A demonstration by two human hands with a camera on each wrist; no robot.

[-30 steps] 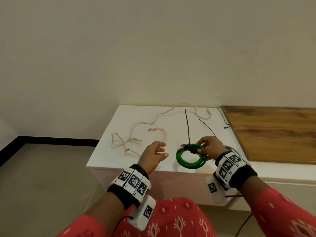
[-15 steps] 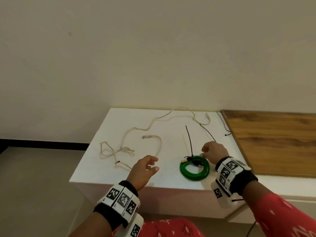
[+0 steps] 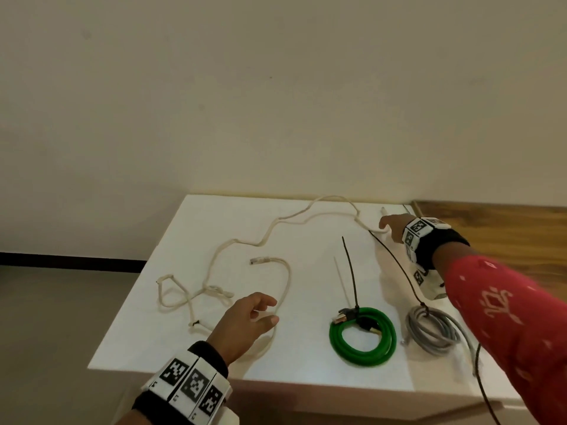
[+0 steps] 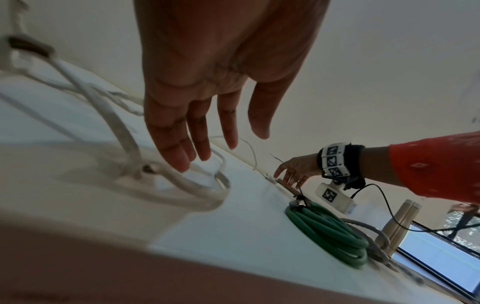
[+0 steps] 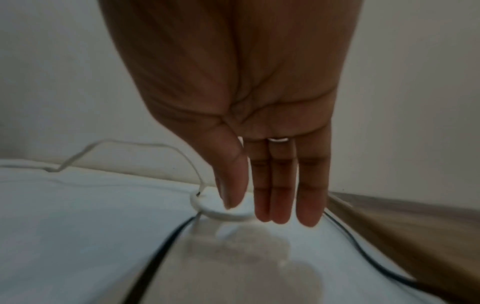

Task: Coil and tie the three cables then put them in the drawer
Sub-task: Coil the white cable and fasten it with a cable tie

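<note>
the white cable (image 3: 270,231) sprawls uncoiled over the left and far part of the white table (image 3: 196,357), with a tangle at its left end and one plug lying near the middle. its far end curls beside the right hand (image 3: 394,227), which reaches to the back right corner; in the right wrist view the fingers (image 5: 280,195) are straight and pressed together, thumb a little apart, tips just above the cable's curl and pinching nothing. the left hand (image 3: 245,325) hovers over the near loop of the same cable, fingers (image 4: 179,135) straight and slightly spread, holding nothing. the green cable (image 3: 362,335) lies coiled near the front edge, bound by a black zip tie (image 3: 349,271) whose tail points away across the table. just right of it sits the grey cable (image 3: 435,332), also coiled, with a thin black tie running off toward the right hand. a wooden surface (image 3: 506,228) adjoins the table on the right.
</note>
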